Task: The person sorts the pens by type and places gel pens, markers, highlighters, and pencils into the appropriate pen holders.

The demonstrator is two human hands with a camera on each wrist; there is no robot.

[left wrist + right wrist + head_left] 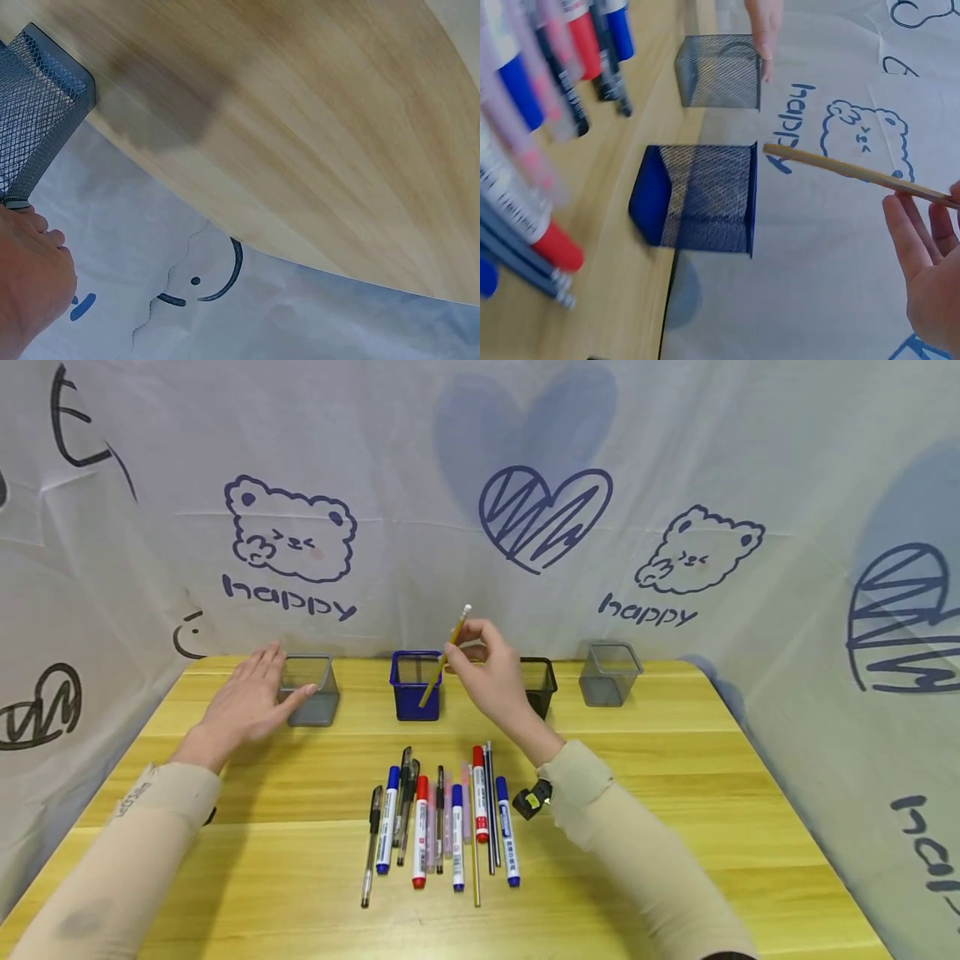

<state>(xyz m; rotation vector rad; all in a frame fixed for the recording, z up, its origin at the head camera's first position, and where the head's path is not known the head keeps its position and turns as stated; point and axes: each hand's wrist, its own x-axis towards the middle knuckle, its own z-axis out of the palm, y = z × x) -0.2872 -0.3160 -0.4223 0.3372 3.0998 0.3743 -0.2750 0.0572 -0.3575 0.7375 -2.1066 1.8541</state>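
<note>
My left hand [251, 693] lies against the left side of a grey mesh pen holder [313, 702], its fingers straight and its thumb across the front near the rim. In the left wrist view only part of that hand [34, 277] shows at the holder's edge [45, 120]. A yellow pencil [452, 639] with a white eraser is pinched in my right hand [487, 668], eraser end up and slanting down to the left. Its lower end overlaps the blue mesh pen holder [417, 702] in the head view; the right wrist view shows the pencil [840, 166] end right at that holder's rim [754, 199].
Behind my right hand stands a black mesh holder [542, 681], partly hidden. Another grey holder [609, 677] is farther right. Several pens, pencils and markers, including a red marker [420, 835] and a blue marker [507, 835], lie in a row at the front. A printed cloth [420, 543] hangs behind the table.
</note>
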